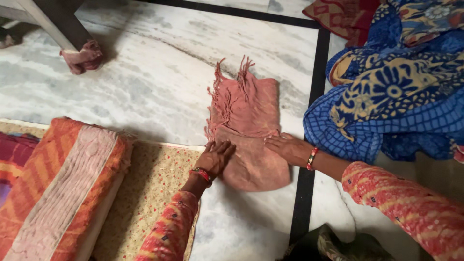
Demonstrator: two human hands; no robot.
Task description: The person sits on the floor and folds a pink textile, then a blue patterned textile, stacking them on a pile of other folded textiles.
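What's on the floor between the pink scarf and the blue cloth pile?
In the head view, between the scarf and the blue pile lie only bare marble floor and a black inlay strip.

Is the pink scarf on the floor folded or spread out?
Folded: the pink scarf lies as a compact layered rectangle, fringe at one end, under both hands.

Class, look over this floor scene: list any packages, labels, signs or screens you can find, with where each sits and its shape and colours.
None are in view: no package, label, sign or screen.
Only cloth shows: a folded pink fringed scarf under both hands, left hand and right hand, on the marble floor.
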